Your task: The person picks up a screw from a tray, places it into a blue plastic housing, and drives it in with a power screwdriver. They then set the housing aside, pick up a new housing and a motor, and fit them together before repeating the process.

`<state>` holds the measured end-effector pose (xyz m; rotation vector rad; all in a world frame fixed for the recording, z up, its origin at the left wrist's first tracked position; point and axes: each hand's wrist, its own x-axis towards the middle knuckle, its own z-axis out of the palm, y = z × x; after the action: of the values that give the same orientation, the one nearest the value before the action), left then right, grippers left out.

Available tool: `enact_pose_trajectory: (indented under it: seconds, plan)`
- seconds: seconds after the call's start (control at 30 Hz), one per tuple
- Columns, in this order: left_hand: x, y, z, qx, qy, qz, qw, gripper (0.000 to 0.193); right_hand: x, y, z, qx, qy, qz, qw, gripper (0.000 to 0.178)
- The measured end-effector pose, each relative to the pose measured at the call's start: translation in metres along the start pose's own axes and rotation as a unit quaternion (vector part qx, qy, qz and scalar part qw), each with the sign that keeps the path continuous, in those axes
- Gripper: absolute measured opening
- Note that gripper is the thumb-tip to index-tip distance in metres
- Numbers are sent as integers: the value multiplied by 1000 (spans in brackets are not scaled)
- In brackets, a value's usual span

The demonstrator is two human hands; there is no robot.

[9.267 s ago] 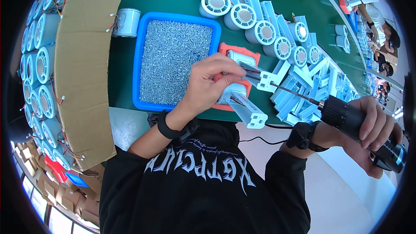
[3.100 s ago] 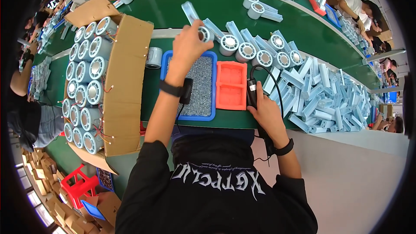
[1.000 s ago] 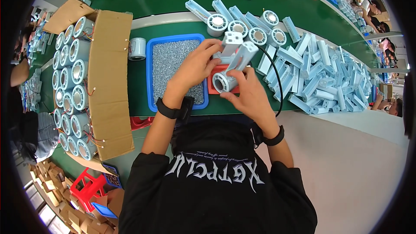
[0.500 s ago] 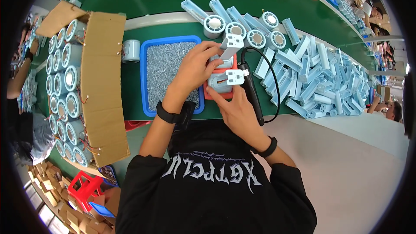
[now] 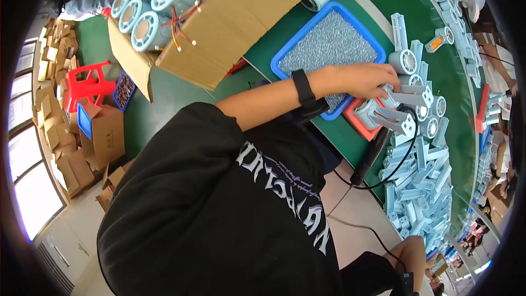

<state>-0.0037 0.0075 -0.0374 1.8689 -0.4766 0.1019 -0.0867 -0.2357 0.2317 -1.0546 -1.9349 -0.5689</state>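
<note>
My left hand curls its fingers around the farther of two light-blue round housings, which sits in a red fixture. A pale handle piece sticks out from that housing. The nearer housing rests in the same fixture, with its own handle piece pointing right. My right forearm hangs low at the bottom right, a black band at its wrist. The right hand itself is outside the picture. Beside the fixture lies a black electric screwdriver with a cable.
A blue tray full of small screws lies left of the fixture. Loose light-blue handle pieces are heaped to the right. Several round housings stand behind. A cardboard box of housings is at upper left.
The view has swung round, so the bench now appears tilted at the upper right. My right hand has left the nearer housing and dropped out of view. My left hand stays at the farther housing.
</note>
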Motion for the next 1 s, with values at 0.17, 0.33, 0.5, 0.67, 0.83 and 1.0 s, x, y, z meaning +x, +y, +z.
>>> enact_pose_trajectory:
  seconds: [0.17, 0.33, 0.5, 0.67, 0.83, 1.0]
  plan:
    - [-1, -7, 6, -19, 22, 23, 999, 28, -2, 18, 20, 22, 4, 12, 1000, 37]
    - [2, -12, 6, -20, 32, 38, 999, 28, -5, 22, 24, 33, 15, 16, 999, 35]
    - [1, -3, 6, -9, 20, 19, 1000, 29, -6, 20, 23, 32, 19, 36, 999, 33]
    - [0, 3, 1, -23, -1, -12, 1000, 30, -9, 20, 26, 24, 18, 59, 998, 31]
    - [-1, 8, -9, -33, -11, 18, 999, 29, -6, 13, 21, 12, 20, 71, 997, 30]
    - [-18, 13, -37, 162, 85, -35, 983, 23, -6, 8, 18, 9, 22, 79, 997, 28]
